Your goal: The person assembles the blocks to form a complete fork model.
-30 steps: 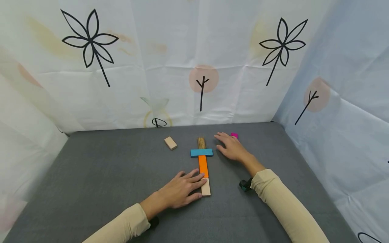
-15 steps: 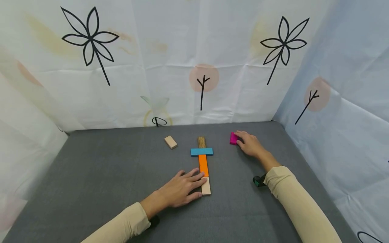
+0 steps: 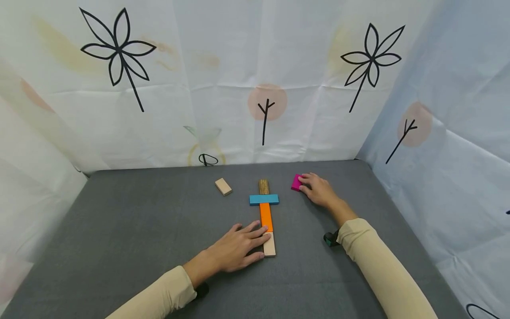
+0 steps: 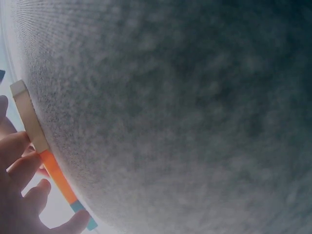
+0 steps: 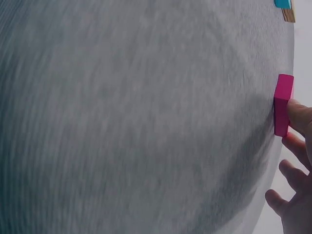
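A row of wooden blocks lies flat on the grey table: a brown patterned block (image 3: pixel 264 186), a blue block (image 3: pixel 264 200) lying crosswise, an orange block (image 3: pixel 265 216) and a pale wood block (image 3: pixel 270 249). My left hand (image 3: pixel 236 249) rests with spread, fairly straight fingers over the orange and pale blocks where they meet. Farther back on the right, my right hand (image 3: pixel 318 189) pinches the right end of a magenta block (image 3: pixel 296 182) between thumb and fingers. In the right wrist view, that magenta block (image 5: pixel 282 107) is against the table surface, the other fingers held away from it.
A second pale wood block (image 3: pixel 223 187) lies by itself at the back left, set at an angle. The grey table (image 3: pixel 131 230) is bordered by white printed cloth (image 3: pixel 227 110) at the back and on both sides.
My right hand first moved right, uncovering the magenta block, and has since slid it left toward the row of blocks. The left hand has stayed on the row.
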A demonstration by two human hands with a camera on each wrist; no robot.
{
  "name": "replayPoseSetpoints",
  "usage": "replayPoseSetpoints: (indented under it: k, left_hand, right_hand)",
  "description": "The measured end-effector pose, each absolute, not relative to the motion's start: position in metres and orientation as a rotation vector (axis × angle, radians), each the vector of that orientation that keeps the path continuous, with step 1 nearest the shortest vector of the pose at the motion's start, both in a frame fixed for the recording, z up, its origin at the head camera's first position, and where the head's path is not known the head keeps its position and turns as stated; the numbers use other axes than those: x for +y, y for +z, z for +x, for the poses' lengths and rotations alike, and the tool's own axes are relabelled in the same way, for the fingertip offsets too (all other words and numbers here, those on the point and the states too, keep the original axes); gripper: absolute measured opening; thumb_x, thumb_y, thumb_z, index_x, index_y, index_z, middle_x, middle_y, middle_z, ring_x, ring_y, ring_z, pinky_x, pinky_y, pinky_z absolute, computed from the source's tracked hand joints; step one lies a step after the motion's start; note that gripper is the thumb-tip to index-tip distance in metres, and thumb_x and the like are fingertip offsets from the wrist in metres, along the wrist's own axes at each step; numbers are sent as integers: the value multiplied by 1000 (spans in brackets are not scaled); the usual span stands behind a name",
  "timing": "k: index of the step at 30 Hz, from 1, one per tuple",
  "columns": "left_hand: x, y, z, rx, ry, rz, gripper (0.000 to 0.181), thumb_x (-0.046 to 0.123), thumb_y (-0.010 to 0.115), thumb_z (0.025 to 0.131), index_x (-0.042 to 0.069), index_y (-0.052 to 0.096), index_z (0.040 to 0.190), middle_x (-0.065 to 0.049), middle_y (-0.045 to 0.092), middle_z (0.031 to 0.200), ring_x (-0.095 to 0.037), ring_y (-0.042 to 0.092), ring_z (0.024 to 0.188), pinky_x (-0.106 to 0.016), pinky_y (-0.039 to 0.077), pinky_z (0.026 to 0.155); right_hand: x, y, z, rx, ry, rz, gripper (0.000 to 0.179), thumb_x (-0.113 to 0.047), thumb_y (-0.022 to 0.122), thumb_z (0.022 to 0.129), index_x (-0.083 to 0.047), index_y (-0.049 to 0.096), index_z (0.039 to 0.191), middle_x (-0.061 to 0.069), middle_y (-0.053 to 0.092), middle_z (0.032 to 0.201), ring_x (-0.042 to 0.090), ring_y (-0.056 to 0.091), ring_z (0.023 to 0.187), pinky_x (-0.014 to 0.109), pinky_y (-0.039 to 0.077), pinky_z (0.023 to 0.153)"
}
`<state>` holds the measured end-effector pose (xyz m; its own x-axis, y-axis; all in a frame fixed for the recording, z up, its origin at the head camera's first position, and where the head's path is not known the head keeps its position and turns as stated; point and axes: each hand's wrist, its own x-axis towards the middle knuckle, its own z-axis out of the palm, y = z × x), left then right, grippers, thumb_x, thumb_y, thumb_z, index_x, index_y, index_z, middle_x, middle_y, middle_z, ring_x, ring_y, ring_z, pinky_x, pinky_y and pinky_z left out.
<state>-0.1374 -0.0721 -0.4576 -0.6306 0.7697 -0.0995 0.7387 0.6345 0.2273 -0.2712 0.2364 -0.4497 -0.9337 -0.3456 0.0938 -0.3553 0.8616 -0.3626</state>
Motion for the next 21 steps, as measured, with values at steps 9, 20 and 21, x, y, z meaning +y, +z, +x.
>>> replayPoseSetpoints:
  k: [9, 20, 21]
  left_hand:
    - [-73, -457, -138, 2668, 248, 1247, 57, 51, 43, 104, 26, 38, 155, 5, 33, 160, -21, 25, 149, -59, 34, 107]
    - [-72, -458, -137, 2671, 256, 1252, 56, 50, 43, 104, 26, 38, 155, 5, 33, 160, -21, 26, 149, -59, 35, 107]
    - [-72, -458, -137, 2673, 256, 1253, 56, 50, 43, 104, 25, 38, 155, 5, 33, 160, -21, 26, 149, -59, 35, 107]
  right_hand:
    - [219, -450, -271, -2981, 639, 549, 41, -13, 64, 98, 7, 59, 133, 27, 54, 138, 45, 39, 137, 62, 32, 108]
    - [197, -447, -270, -3011, 768, 540, 40, -15, 67, 97, 5, 61, 131, 25, 54, 137, 42, 52, 124, 56, 40, 104]
    - [195, -447, -270, -3012, 775, 545, 40, -15, 67, 97, 4, 61, 131, 25, 54, 137, 42, 52, 125, 56, 40, 104]
